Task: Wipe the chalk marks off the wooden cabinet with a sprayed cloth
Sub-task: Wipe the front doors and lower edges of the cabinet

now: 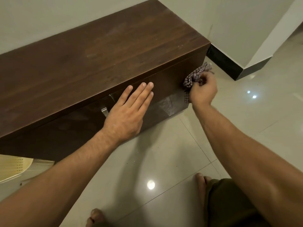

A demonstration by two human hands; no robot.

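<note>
A low dark wooden cabinet point(101, 51) stands against the wall, seen from above. My left hand point(129, 110) lies flat and open against its front face, fingers together and pointing up toward the top edge. My right hand point(204, 90) is closed around a bunched checked cloth point(195, 76) and presses it against the cabinet's right end, at the front corner. A pale smeared patch point(167, 104) shows on the glossy front near that corner. Faint whitish marks point(91, 54) remain on the top surface.
A metal handle point(105, 111) sticks out of the cabinet front just left of my left hand. Glossy tiled floor point(164, 161) lies in front, with my bare feet point(200, 182) near the bottom. A wall corner with dark skirting point(229, 66) stands right of the cabinet. A pale woven item point(14, 166) lies lower left.
</note>
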